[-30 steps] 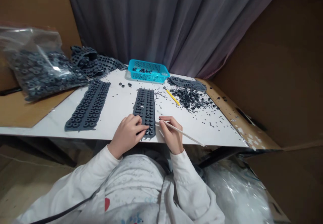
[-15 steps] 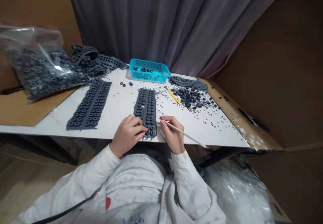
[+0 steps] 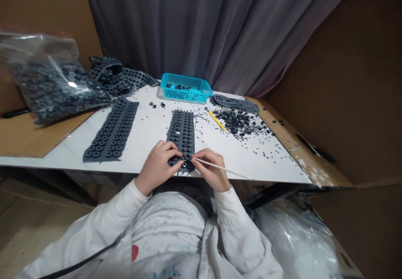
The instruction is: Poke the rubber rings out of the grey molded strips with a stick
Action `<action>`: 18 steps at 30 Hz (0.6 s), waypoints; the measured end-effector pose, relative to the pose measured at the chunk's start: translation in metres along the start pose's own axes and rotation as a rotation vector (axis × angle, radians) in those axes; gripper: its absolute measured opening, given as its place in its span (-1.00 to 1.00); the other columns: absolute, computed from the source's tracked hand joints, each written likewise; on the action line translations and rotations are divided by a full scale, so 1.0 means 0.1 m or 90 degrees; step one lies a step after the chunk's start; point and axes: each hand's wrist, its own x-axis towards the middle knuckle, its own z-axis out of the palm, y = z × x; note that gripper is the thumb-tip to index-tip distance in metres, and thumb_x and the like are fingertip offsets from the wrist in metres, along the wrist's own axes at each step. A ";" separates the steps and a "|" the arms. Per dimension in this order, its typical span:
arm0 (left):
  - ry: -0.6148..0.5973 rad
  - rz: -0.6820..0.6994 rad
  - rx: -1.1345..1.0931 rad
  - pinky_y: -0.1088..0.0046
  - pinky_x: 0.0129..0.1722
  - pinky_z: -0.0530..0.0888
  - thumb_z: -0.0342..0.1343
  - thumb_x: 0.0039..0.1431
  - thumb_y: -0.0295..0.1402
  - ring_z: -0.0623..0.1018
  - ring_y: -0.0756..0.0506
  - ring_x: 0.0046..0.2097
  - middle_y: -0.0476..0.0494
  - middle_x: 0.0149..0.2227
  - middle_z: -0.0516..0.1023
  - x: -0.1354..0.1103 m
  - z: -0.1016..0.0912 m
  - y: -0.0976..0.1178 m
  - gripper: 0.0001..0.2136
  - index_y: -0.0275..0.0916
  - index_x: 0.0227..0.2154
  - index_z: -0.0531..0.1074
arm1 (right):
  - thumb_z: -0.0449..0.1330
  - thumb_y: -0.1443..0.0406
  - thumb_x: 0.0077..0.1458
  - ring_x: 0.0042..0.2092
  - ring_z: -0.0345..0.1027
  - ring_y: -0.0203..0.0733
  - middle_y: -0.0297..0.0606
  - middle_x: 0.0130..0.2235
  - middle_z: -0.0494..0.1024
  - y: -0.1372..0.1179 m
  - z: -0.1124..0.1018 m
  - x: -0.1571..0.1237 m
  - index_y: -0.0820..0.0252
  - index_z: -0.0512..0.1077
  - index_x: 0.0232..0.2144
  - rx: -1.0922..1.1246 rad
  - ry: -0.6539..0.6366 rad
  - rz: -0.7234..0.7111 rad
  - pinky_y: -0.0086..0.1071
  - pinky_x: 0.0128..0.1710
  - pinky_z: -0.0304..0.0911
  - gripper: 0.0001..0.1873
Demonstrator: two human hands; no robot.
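Observation:
A dark grey rubber strip point(image 3: 182, 134) studded with rows of small rings lies on the white table point(image 3: 147, 132), its near end at the table's front edge. My left hand point(image 3: 158, 166) pinches that near end, fingers curled on the strip. My right hand point(image 3: 211, 171) grips a thin white stick point(image 3: 226, 169) like a pen. The stick's tip touches the strip's near end, right beside my left fingers.
A second ringed strip point(image 3: 110, 130) lies to the left. A clear bag of rubber parts point(image 3: 52, 86) and a heap of strips point(image 3: 116, 76) sit at the back left. A blue basket point(image 3: 185, 88), a yellow stick point(image 3: 215, 120) and a pile of loose rings point(image 3: 238, 122) lie beyond.
My right hand has moved left, bringing the stick's tip onto the strip's near end. My left hand has shifted a little, still on the strip.

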 end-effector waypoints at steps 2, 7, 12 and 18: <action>-0.009 0.004 0.005 0.29 -0.16 0.38 0.18 0.10 -0.40 0.38 -0.15 -0.18 -0.13 -0.26 0.45 0.00 0.01 -0.01 -0.91 -0.27 -0.33 0.53 | 0.26 0.26 0.07 -0.31 0.44 -0.17 -0.21 -0.37 0.56 0.01 0.00 0.01 0.17 0.53 -0.38 0.015 -0.021 -0.021 -0.31 -0.28 0.36 -0.91; -0.017 0.008 0.004 0.30 -0.18 0.39 0.17 0.12 -0.41 0.37 -0.14 -0.19 -0.13 -0.27 0.44 0.00 0.00 -0.01 -0.92 -0.26 -0.35 0.55 | 0.25 0.28 0.10 -0.14 0.45 -0.11 -0.17 -0.24 0.60 0.02 -0.02 0.04 0.13 0.51 -0.39 0.055 -0.095 -0.049 -0.18 -0.09 0.34 -0.94; -0.008 0.013 0.001 0.32 -0.21 0.39 0.17 0.12 -0.42 0.37 -0.14 -0.20 -0.13 -0.29 0.43 0.00 0.00 0.00 -0.93 -0.26 -0.37 0.55 | 0.26 0.27 0.08 -0.09 0.44 -0.09 -0.13 -0.18 0.59 0.03 -0.02 0.03 0.14 0.51 -0.37 0.069 -0.125 -0.017 -0.16 -0.08 0.36 -0.93; -0.008 0.013 0.000 0.32 -0.22 0.38 0.18 0.12 -0.41 0.36 -0.13 -0.21 -0.12 -0.29 0.43 0.00 0.01 -0.02 -0.93 -0.23 -0.38 0.56 | 0.26 0.27 0.09 -0.09 0.44 -0.11 -0.14 -0.19 0.57 0.03 -0.03 0.03 0.14 0.50 -0.38 0.084 -0.121 -0.007 -0.19 -0.08 0.38 -0.94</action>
